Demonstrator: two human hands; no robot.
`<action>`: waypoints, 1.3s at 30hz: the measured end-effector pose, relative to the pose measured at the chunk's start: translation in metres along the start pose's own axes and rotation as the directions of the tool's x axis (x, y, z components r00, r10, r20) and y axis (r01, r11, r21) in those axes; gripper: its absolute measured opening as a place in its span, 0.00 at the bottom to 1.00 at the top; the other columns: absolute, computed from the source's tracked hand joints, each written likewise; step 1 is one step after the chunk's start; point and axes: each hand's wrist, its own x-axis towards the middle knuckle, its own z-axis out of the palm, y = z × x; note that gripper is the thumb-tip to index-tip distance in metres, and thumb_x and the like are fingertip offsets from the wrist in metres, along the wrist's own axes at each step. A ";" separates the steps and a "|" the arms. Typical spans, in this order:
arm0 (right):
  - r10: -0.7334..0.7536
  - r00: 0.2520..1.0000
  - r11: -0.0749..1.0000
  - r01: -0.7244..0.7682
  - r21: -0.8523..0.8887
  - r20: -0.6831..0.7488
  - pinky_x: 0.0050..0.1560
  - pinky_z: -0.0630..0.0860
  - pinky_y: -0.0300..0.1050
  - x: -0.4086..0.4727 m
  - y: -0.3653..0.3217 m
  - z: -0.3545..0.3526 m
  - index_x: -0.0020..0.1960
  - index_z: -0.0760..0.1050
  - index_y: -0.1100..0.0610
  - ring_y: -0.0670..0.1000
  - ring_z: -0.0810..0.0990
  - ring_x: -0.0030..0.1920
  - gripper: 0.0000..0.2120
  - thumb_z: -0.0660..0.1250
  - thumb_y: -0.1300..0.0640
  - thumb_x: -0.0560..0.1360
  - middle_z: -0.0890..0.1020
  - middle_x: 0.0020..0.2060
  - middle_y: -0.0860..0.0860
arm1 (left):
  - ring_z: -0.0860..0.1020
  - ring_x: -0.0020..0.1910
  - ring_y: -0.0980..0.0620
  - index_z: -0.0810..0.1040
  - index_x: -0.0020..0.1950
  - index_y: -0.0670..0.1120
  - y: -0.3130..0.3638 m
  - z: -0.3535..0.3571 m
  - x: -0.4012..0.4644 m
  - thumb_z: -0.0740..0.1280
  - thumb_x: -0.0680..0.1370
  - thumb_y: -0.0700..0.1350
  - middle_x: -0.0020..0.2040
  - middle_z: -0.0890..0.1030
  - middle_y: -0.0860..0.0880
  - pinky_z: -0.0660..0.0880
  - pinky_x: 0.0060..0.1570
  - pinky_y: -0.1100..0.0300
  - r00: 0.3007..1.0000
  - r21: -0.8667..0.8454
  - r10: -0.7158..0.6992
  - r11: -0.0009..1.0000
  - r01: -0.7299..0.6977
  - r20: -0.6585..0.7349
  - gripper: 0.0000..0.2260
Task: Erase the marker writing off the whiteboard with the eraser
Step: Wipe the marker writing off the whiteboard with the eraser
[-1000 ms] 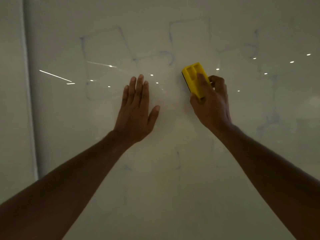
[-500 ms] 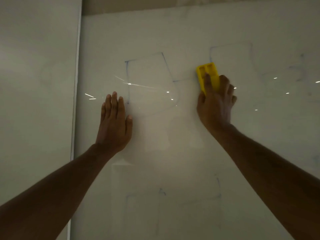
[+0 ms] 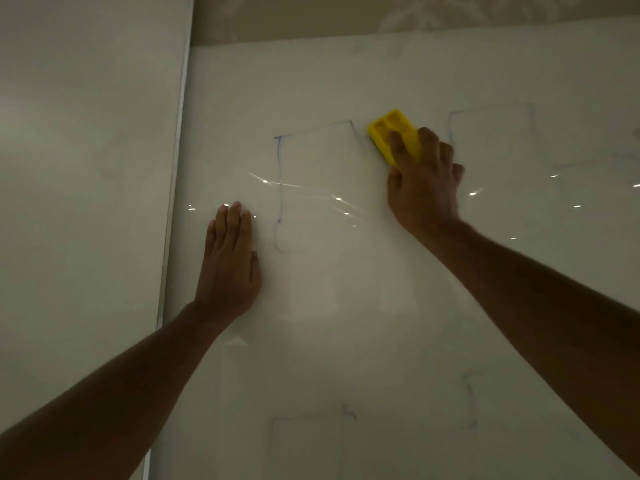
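Two hands on the whiteboard [image 3: 346, 81]. Right hand [image 3: 424, 188] clamped over the yellow eraser [image 3: 391, 131], pressed flat toward the board's top edge, just right of the blue marker outline [image 3: 279, 188], likely to wipe its top corner next. Left hand [image 3: 228, 258] spread flat, grasping nothing, near the left edge, probably as a brace against the push. Eraser's lower half hidden under fingers. Fainter outlines to the right and near the bottom edge, hard to read in dim light and glare.

Plain pale wall panel [image 3: 86, 168] at left, darker patterned wall strip [image 3: 381, 15] along the top
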 end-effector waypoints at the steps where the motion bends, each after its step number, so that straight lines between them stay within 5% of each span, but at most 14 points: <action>1: -0.015 1.000 1.000 0.015 0.003 -0.002 0.55 0.69 0.60 -0.008 -0.012 0.004 0.76 0.65 0.47 0.65 0.69 0.63 0.28 0.61 0.55 0.76 0.68 0.71 0.61 | 0.61 0.79 0.27 0.64 0.78 0.28 -0.003 -0.001 0.000 0.52 0.82 0.41 0.79 0.64 0.28 0.59 0.77 0.32 1.000 -0.008 0.010 1.000 -0.010 -0.001 0.26; 3: -0.323 0.946 0.946 0.322 0.029 0.025 0.53 0.69 0.58 -0.048 -0.039 0.016 0.76 0.64 0.46 0.63 0.68 0.61 0.28 0.62 0.56 0.77 0.70 0.70 0.61 | 0.61 0.79 0.27 0.64 0.78 0.28 -0.009 -0.003 -0.002 0.52 0.83 0.40 0.78 0.65 0.29 0.60 0.78 0.33 0.999 -0.023 0.034 0.999 -0.034 -0.003 0.26; 5: -0.662 0.748 0.749 0.656 0.095 0.053 0.52 0.69 0.56 -0.098 -0.056 0.026 0.75 0.66 0.47 0.63 0.70 0.61 0.26 0.62 0.56 0.78 0.72 0.69 0.62 | 0.61 0.79 0.28 0.64 0.77 0.28 -0.012 -0.005 -0.002 0.53 0.82 0.40 0.78 0.65 0.29 0.59 0.78 0.34 0.999 -0.032 0.047 0.998 -0.047 -0.004 0.26; 8: -0.807 0.583 0.591 0.800 0.104 0.095 0.55 0.69 0.56 -0.105 -0.059 0.034 0.75 0.67 0.49 0.63 0.73 0.64 0.23 0.60 0.55 0.80 0.72 0.71 0.61 | 0.61 0.79 0.29 0.64 0.78 0.29 -0.015 -0.006 -0.005 0.53 0.81 0.41 0.79 0.65 0.30 0.56 0.78 0.34 1.000 -0.025 0.006 1.000 -0.006 -0.004 0.27; 13: -0.399 0.916 0.916 0.400 -0.013 0.043 0.55 0.68 0.57 0.027 -0.074 0.032 0.75 0.66 0.47 0.64 0.71 0.62 0.27 0.59 0.55 0.76 0.69 0.72 0.59 | 0.61 0.80 0.28 0.64 0.79 0.30 -0.014 -0.007 -0.006 0.52 0.80 0.41 0.80 0.64 0.30 0.56 0.78 0.34 1.000 -0.008 -0.011 1.000 0.011 -0.008 0.28; 15: -0.232 0.972 0.973 0.232 0.004 0.043 0.56 0.67 0.58 0.049 -0.086 0.026 0.76 0.64 0.46 0.64 0.70 0.63 0.28 0.60 0.56 0.76 0.66 0.73 0.58 | 0.61 0.79 0.28 0.64 0.78 0.30 -0.013 -0.008 -0.007 0.52 0.81 0.41 0.79 0.64 0.30 0.57 0.78 0.33 1.000 -0.005 -0.020 1.000 0.020 -0.012 0.27; 17: -0.310 0.949 0.950 0.308 0.048 0.061 0.56 0.67 0.58 0.032 -0.097 0.027 0.76 0.65 0.47 0.66 0.70 0.63 0.28 0.61 0.57 0.76 0.67 0.72 0.61 | 0.61 0.79 0.28 0.64 0.78 0.29 -0.013 -0.008 -0.008 0.52 0.82 0.41 0.79 0.65 0.29 0.58 0.78 0.33 1.000 -0.007 -0.018 1.000 0.018 -0.012 0.27; 22: -0.744 0.654 0.663 0.748 0.027 0.138 0.51 0.69 0.56 -0.021 -0.093 0.042 0.76 0.65 0.47 0.64 0.73 0.62 0.25 0.57 0.53 0.80 0.70 0.71 0.61 | 0.62 0.79 0.28 0.64 0.78 0.29 -0.013 -0.009 -0.007 0.53 0.81 0.41 0.78 0.65 0.29 0.59 0.77 0.34 1.000 0.000 -0.022 1.000 0.022 -0.017 0.27; 24: -0.667 0.729 0.735 0.678 -0.027 0.155 0.55 0.68 0.58 0.020 -0.086 0.037 0.78 0.61 0.44 0.64 0.71 0.64 0.26 0.56 0.53 0.80 0.66 0.74 0.59 | 0.62 0.79 0.28 0.65 0.78 0.29 -0.012 -0.009 -0.007 0.53 0.81 0.42 0.78 0.65 0.29 0.59 0.78 0.33 1.000 0.009 -0.030 1.000 0.030 -0.003 0.27; 27: -0.241 0.966 0.966 0.248 -0.069 0.088 0.61 0.65 0.62 0.086 -0.068 0.024 0.78 0.59 0.45 0.66 0.67 0.66 0.28 0.58 0.54 0.79 0.62 0.75 0.58 | 0.62 0.79 0.28 0.65 0.77 0.29 -0.012 -0.008 -0.006 0.52 0.82 0.42 0.78 0.65 0.29 0.60 0.77 0.33 0.999 0.012 -0.048 0.999 0.048 0.006 0.27; 29: -0.044 0.998 0.997 0.047 -0.068 0.052 0.62 0.65 0.63 0.097 -0.068 0.016 0.77 0.60 0.46 0.66 0.67 0.66 0.27 0.59 0.56 0.79 0.62 0.75 0.59 | 0.62 0.79 0.28 0.65 0.77 0.29 -0.010 -0.008 -0.005 0.52 0.81 0.42 0.78 0.65 0.29 0.60 0.77 0.32 0.998 0.016 -0.062 0.998 0.062 0.004 0.27; 31: -0.185 0.977 0.981 0.190 -0.044 0.105 0.63 0.63 0.61 0.077 -0.083 0.017 0.78 0.59 0.44 0.66 0.66 0.67 0.27 0.57 0.56 0.80 0.62 0.75 0.59 | 0.62 0.79 0.27 0.65 0.78 0.29 -0.008 -0.008 -0.004 0.52 0.81 0.42 0.78 0.65 0.28 0.59 0.77 0.32 0.997 0.020 -0.073 0.997 0.072 0.005 0.28; 35: -0.693 0.690 0.710 0.703 0.033 0.210 0.61 0.66 0.60 0.041 -0.109 0.027 0.78 0.59 0.42 0.64 0.69 0.66 0.24 0.55 0.51 0.82 0.64 0.75 0.57 | 0.63 0.78 0.26 0.65 0.78 0.29 -0.002 -0.007 -0.001 0.52 0.81 0.43 0.78 0.65 0.28 0.58 0.76 0.32 0.996 0.039 -0.094 0.995 0.094 0.008 0.28; 39: -0.257 0.953 0.958 0.273 -0.090 0.161 0.64 0.63 0.62 0.098 -0.098 0.024 0.77 0.58 0.40 0.64 0.66 0.68 0.28 0.58 0.56 0.79 0.62 0.76 0.56 | 0.63 0.78 0.26 0.65 0.77 0.28 0.002 -0.007 0.000 0.52 0.80 0.42 0.78 0.65 0.27 0.59 0.76 0.31 0.993 0.046 -0.119 0.992 0.118 0.011 0.28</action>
